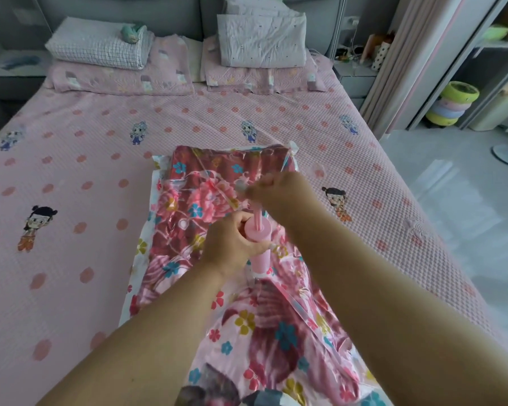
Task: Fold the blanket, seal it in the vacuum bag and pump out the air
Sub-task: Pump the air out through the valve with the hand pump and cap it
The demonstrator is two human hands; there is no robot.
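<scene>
A folded red and pink flowered blanket (217,183) lies inside a clear vacuum bag (141,259) with a flower-printed border, on the bed in front of me. A pink hand pump (260,247) stands upright on the bag near its middle. My left hand (232,241) grips the pump's barrel. My right hand (276,187) is curled round the grey handle at the top of the raised pink plunger rod. The pump's foot and the bag's valve are mostly hidden.
The bag rests on a pink bed cover (71,177) with cartoon figures. Pillows and folded bedding (261,39) are stacked at the headboard. To the right are a light floor (452,186), a curtain, stacked coloured rings (452,104) and shelving.
</scene>
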